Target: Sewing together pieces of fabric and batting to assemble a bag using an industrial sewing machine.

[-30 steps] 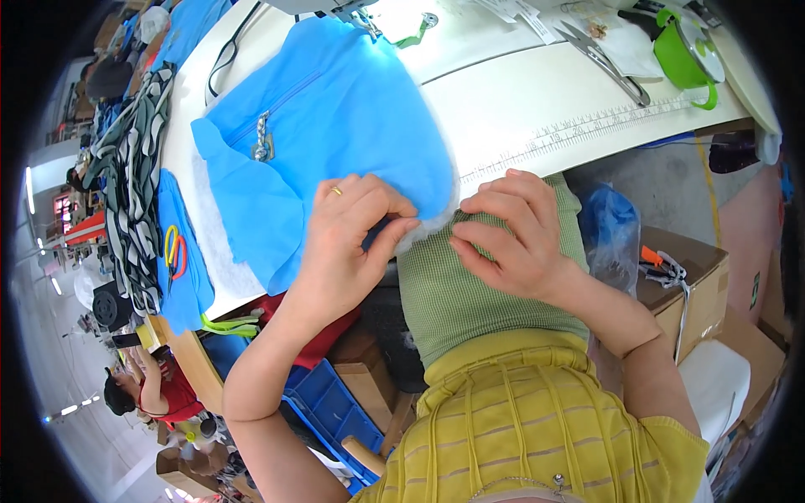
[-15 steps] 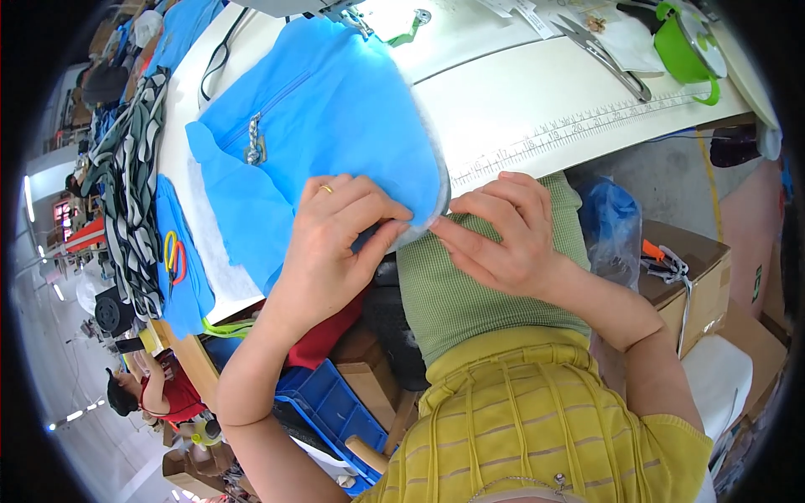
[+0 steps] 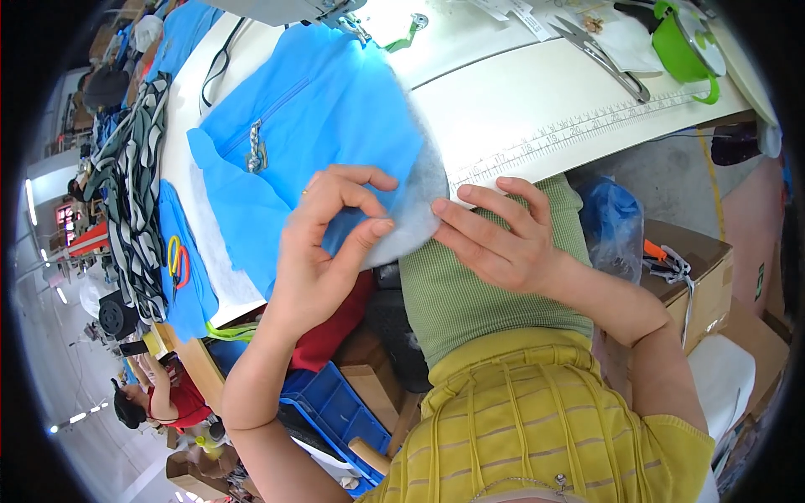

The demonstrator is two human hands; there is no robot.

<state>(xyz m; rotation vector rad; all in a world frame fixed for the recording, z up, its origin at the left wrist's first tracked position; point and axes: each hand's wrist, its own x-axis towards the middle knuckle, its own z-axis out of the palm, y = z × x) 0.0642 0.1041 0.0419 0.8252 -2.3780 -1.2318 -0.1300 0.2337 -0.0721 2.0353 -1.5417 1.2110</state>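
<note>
Bright blue fabric [image 3: 289,126] with a zipper [image 3: 257,147] lies over a pale grey-white fuzzy lining [image 3: 419,197] on the white sewing table. Its blue layer is turned back, so a curved band of lining shows along the near right side. My left hand [image 3: 327,239] hovers over the fabric's near part, thumb and bent forefinger apart, nothing visible between them. At the lining's curved right edge rests my right hand [image 3: 503,235], fingers stretched and fingertips touching the edge; its thumb is hidden.
A sewing machine head [image 3: 298,8] stands at the far edge. Metal scissors [image 3: 599,54] and a green cup [image 3: 683,50] lie far right, beyond a printed ruler [image 3: 545,138]. Yellow-red scissors [image 3: 178,261] and patterned straps [image 3: 130,201] are at left. A blue crate [image 3: 335,411] sits below.
My left hand has let go of the edge and moved slightly left, its fingers parting. The blue layer has shifted back, baring more lining. My right hand stays at the edge.
</note>
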